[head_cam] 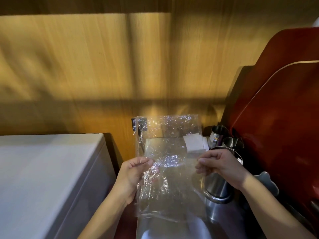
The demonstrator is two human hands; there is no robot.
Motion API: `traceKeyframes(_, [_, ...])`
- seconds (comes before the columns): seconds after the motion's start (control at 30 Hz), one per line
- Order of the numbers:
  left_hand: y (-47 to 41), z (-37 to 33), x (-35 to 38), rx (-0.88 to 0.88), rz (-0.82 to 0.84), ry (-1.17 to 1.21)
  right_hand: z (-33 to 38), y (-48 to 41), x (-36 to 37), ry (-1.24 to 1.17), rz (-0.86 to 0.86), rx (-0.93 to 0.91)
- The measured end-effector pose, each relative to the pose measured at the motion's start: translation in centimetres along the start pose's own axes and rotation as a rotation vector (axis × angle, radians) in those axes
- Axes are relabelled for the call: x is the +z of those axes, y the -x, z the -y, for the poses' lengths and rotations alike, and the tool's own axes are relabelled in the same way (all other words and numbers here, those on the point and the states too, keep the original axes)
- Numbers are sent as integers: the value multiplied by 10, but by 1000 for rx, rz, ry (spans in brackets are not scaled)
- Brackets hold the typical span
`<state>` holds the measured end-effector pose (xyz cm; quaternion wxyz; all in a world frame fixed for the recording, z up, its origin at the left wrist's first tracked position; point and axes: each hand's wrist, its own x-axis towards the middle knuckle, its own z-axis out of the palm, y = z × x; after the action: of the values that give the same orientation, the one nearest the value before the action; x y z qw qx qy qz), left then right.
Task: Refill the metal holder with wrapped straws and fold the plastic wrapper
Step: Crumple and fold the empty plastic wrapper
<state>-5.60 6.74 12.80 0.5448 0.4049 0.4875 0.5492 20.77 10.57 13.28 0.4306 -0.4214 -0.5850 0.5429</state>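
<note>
Both hands held a clear, crinkled plastic wrapper (pixel 165 152) spread upright in front of the camera. The left hand (pixel 133 176) pinched the sheet's left edge between thumb and fingertips, its grip closed on the plastic; part of the palm showed only through the film. The right hand (pixel 222 167) was clenched on the right edge, fingers curled inward so the contact point itself was hidden behind the knuckles. The wrapper hung from roughly the level of a dark clip-like thing (pixel 139 124) on the wood-panelled wall (pixel 86 57) down to the metal surface of the desk (pixel 172 228), and its lower edge was hard to separate from the reflections below.

Behind the film, a pale rectangular shape and a white paper stack (pixel 194 143) were blurred by the wrinkles and could not be identified with certainty. Metal holders (pixel 219 133) stood near the right hand, beside a red curved panel (pixel 276 100); the nearest tall holder (pixel 217 187) was partly covered by the right wrist and the sheet, so its contents could not be seen. Whether any held straws could not be told. A white cabinet top (pixel 43 169) filled the left side, cut off by the frame. The whole view was slightly smeared.
</note>
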Motion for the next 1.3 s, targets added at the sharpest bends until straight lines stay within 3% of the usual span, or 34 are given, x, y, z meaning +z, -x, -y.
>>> traceKeyframes(0.27, [0,-3,-8,-13,44,-11,-8,1,-1,-92,-106,-12])
traceKeyframes(0.6, [-2,1,-19,-41,62,-9,-19,-1,-4,-178,-34,-47])
traceKeyframes(0.8, [1,-4,-19,115,82,-162,-20,-1,-4,-7,-131,-158])
traceKeyframes(0.9, [0,-6,-20,191,85,-194,-21,0,-6,-83,-108,-103])
traceKeyframes(1.1, [-1,0,-30,127,150,-191,-25,-2,2,-97,-99,-107])
traceKeyframes(1.3, [2,4,-50,-101,340,-261,-26,-3,4,0,27,-22])
